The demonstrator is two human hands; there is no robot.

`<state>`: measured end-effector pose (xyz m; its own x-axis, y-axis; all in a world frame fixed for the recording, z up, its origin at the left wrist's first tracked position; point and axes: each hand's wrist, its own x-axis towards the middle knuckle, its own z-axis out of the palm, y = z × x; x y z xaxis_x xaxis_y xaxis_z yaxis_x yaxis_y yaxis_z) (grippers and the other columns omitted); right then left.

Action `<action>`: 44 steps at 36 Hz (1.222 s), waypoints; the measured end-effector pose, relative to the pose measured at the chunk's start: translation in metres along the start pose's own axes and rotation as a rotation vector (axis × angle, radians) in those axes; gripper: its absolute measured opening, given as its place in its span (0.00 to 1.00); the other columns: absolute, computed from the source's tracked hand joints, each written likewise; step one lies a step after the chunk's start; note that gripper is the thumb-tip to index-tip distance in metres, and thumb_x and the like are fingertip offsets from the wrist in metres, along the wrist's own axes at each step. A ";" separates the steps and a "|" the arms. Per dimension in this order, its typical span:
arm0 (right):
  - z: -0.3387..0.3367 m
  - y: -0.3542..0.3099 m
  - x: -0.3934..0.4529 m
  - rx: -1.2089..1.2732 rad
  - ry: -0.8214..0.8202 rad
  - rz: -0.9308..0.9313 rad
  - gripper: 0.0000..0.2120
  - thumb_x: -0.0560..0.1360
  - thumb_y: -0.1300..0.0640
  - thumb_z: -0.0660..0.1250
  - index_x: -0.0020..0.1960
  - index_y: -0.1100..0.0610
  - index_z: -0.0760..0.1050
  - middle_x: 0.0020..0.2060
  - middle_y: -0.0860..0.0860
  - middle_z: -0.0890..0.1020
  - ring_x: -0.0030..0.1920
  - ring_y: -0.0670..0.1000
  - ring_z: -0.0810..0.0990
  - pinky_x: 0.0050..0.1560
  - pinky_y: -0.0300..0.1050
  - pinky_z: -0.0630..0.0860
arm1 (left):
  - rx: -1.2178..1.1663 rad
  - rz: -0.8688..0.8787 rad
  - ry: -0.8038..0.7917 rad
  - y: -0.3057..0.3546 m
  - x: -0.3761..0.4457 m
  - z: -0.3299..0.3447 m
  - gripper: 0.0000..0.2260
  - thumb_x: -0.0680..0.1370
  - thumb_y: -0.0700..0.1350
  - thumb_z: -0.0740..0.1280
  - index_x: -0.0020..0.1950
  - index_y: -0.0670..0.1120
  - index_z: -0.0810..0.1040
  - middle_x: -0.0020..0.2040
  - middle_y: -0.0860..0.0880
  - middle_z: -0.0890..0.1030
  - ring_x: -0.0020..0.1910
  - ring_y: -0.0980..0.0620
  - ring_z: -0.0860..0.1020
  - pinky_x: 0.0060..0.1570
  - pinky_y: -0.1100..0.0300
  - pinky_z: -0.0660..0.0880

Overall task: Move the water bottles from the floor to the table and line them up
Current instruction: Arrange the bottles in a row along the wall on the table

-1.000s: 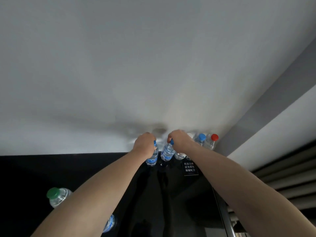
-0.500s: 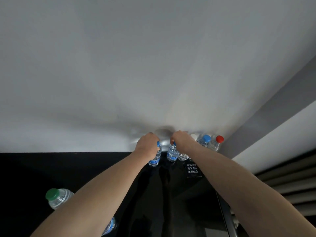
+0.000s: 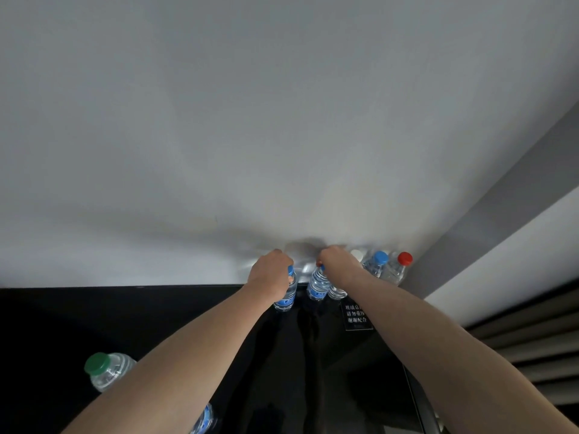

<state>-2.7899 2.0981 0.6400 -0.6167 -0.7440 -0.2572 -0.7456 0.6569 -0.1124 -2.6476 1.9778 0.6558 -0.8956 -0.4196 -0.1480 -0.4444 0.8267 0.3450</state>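
Black glossy table (image 3: 94,314): fills the lower part of the head view, its far edge against a pale grey wall (image 3: 282,120).
Left hand (image 3: 271,274): at about 12 o'clock on the far edge, fingers curled closed over the top of a blue-capped bottle (image 3: 286,296), which stands upright on the table by the wall.
Right hand (image 3: 335,261): just to the 3 o'clock side of the left hand, closed around the neck of a second blue-labelled bottle (image 3: 317,285), also upright and close beside the first, a narrow gap between them.
Row by the wall: running toward 2 o'clock from the right hand are a clear bottle (image 3: 336,291) partly hidden under the wrist, another blue-capped bottle (image 3: 376,264), and a red-capped bottle (image 3: 398,269), standing side by side.
Green-capped bottle (image 3: 108,369): at 8 o'clock on the near table, well apart from the row, partly behind the left forearm.
Blue-labelled bottle at 7 o'clock (image 3: 205,419): mostly hidden under the left forearm.
Sign (image 3: 357,314): small dark card with white characters, at 1 o'clock under the right forearm.
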 end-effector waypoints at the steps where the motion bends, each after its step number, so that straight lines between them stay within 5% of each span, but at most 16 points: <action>1: 0.000 0.000 0.000 0.001 -0.002 0.002 0.14 0.77 0.69 0.66 0.59 0.59 0.82 0.57 0.58 0.82 0.55 0.58 0.82 0.57 0.51 0.79 | 0.002 0.001 0.000 0.000 0.000 0.000 0.07 0.76 0.35 0.68 0.49 0.45 0.81 0.47 0.49 0.71 0.43 0.48 0.72 0.40 0.58 0.68; 20: -0.010 0.004 -0.011 0.052 0.014 -0.041 0.22 0.76 0.71 0.64 0.65 0.53 0.79 0.63 0.53 0.80 0.60 0.56 0.80 0.61 0.51 0.78 | -0.012 0.005 0.012 0.000 0.003 0.003 0.09 0.77 0.36 0.68 0.55 0.46 0.81 0.50 0.48 0.73 0.44 0.48 0.73 0.43 0.58 0.71; 25: -0.012 0.016 -0.029 0.097 0.073 -0.044 0.21 0.75 0.68 0.69 0.64 0.51 0.78 0.64 0.50 0.78 0.58 0.52 0.80 0.62 0.48 0.78 | -0.070 -0.014 0.022 0.000 0.005 -0.001 0.12 0.78 0.37 0.68 0.60 0.47 0.80 0.55 0.47 0.76 0.51 0.45 0.77 0.49 0.55 0.74; 31: -0.015 0.034 -0.065 0.133 0.194 -0.059 0.23 0.75 0.68 0.67 0.64 0.49 0.78 0.65 0.43 0.76 0.64 0.47 0.74 0.65 0.42 0.73 | -0.097 0.034 0.061 0.011 0.012 -0.006 0.13 0.76 0.38 0.72 0.59 0.48 0.81 0.55 0.49 0.78 0.51 0.48 0.77 0.50 0.57 0.75; 35: -0.016 0.047 -0.081 0.089 0.226 -0.056 0.22 0.75 0.67 0.65 0.64 0.49 0.79 0.66 0.44 0.75 0.66 0.49 0.70 0.67 0.44 0.69 | -0.068 0.065 0.080 0.022 0.019 -0.005 0.09 0.77 0.38 0.71 0.56 0.46 0.82 0.53 0.48 0.78 0.46 0.51 0.75 0.44 0.59 0.71; 44: -0.016 0.072 -0.097 0.041 0.263 -0.011 0.22 0.75 0.63 0.67 0.67 0.47 0.76 0.71 0.45 0.71 0.71 0.51 0.65 0.72 0.49 0.62 | 0.009 0.093 0.071 0.034 0.026 0.008 0.10 0.76 0.40 0.73 0.58 0.45 0.82 0.53 0.48 0.78 0.48 0.50 0.76 0.49 0.58 0.75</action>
<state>-2.7874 2.2157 0.6719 -0.6574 -0.7536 0.0015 -0.7447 0.6493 -0.1542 -2.6866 1.9976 0.6564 -0.9293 -0.3659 -0.0494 -0.3596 0.8666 0.3460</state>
